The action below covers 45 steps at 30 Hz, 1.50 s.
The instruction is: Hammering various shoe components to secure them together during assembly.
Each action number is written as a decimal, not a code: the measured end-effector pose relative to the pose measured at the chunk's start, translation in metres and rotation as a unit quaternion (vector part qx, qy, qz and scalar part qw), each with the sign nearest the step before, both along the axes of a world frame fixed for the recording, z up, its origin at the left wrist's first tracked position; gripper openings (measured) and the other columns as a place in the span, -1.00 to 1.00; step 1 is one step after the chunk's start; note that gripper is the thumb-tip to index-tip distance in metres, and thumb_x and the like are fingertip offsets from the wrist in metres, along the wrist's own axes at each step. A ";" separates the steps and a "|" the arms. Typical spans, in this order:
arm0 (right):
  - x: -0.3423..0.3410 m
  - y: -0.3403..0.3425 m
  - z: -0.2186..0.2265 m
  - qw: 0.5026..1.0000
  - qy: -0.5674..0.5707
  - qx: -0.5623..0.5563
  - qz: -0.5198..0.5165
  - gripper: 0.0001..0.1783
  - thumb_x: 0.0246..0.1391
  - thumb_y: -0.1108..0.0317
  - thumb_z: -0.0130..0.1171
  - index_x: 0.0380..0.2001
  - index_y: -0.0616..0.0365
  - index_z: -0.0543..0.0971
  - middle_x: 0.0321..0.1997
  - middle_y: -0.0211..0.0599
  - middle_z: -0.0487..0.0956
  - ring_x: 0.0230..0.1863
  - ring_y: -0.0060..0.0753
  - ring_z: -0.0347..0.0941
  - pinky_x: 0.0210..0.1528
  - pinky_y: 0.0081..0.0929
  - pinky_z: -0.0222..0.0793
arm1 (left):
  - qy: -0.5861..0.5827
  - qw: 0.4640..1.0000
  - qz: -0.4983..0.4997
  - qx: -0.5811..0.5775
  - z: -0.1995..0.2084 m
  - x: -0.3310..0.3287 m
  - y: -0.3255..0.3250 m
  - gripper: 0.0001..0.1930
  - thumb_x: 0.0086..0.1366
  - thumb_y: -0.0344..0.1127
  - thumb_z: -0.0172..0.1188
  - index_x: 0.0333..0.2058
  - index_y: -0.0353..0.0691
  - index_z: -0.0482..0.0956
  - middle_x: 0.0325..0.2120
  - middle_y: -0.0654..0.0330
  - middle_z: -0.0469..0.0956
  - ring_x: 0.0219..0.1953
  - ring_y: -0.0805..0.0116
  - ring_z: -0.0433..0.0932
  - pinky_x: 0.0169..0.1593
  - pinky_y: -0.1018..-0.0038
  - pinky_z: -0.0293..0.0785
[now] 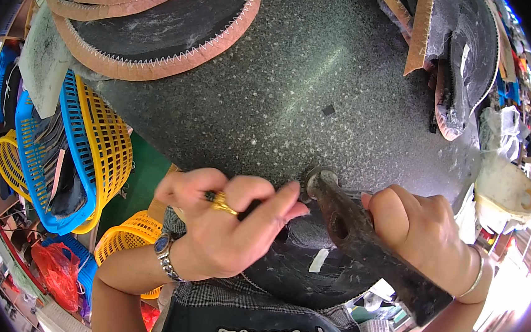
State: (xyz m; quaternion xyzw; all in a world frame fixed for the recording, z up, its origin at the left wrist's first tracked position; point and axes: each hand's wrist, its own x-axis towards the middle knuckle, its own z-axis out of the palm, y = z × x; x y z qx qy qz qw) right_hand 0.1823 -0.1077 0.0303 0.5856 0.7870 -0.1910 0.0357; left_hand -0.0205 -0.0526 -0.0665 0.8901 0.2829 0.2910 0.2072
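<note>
A speckled dark tabletop (219, 119) spreads beyond the hammer (389, 263), with brown-edged, stitched pieces (163, 39) far off to the hammer's upper left and a blue basket (88, 158) and a yellow basket (112, 148) well to its left. The hammer sits near the tabletop's front edge, and just below it I see a dark panel (288, 271) with a white tag (318, 261).

My right hand (416, 231), right of the hammer, has its fingers closed around it; the handle is hidden from me. My left hand (226, 225), left of the hammer, has bent fingers gripping a slim dark item (251, 207), mostly covered, its fingertips close beside the hammer's round face.

Done well, I judge, this means fingertips clear of that face, the face flat to the work, the panel braced, and taps light and square.
</note>
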 end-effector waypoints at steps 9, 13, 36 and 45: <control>0.007 -0.037 -0.027 0.983 0.133 0.027 -0.120 -0.81 -0.15 0.64 0.12 -0.39 0.24 0.43 -0.42 -0.17 0.36 -0.65 -0.25 0.29 -0.60 -0.37 0.23 | 0.009 0.996 0.051 -0.070 0.003 0.006 -0.010 -0.65 -0.20 -0.31 0.46 -0.31 -0.03 0.67 -0.55 0.49 0.39 -0.40 0.39 0.19 -0.21 0.41 0.01; 0.008 -0.038 -0.029 0.987 0.128 0.030 -0.093 -0.81 -0.17 0.66 0.11 -0.40 0.29 0.41 -0.40 -0.15 0.35 -0.65 -0.22 0.29 -0.60 -0.38 0.23 | -0.042 0.983 0.068 -0.166 0.003 0.010 -0.011 -0.75 -0.15 -0.44 0.41 -0.39 -0.07 0.67 -0.56 0.45 0.41 -0.42 0.39 0.20 -0.23 0.42 0.03; 0.013 -0.013 0.006 1.000 -0.001 -0.016 -0.006 -0.80 -0.09 0.34 0.09 -0.48 0.10 0.28 -0.67 -0.37 0.30 -0.77 -0.39 0.35 -0.77 -0.47 0.24 | 0.068 0.994 0.025 -0.085 0.021 0.004 0.009 -0.49 -0.17 -0.04 0.43 -0.20 -0.06 0.57 -0.36 0.40 0.42 -0.27 0.25 0.23 -0.12 0.25 0.04; 0.019 -0.093 0.008 0.953 0.120 0.033 -0.277 -0.84 -0.08 0.54 0.14 -0.47 0.18 0.34 -0.59 -0.19 0.37 -0.68 -0.10 0.33 -0.66 -0.32 0.19 | -0.056 0.952 -0.166 -0.253 0.026 0.021 0.003 -0.71 -0.02 -0.46 0.30 -0.35 -0.20 0.36 -0.37 0.18 0.39 -0.40 0.20 0.40 -0.16 0.26 0.25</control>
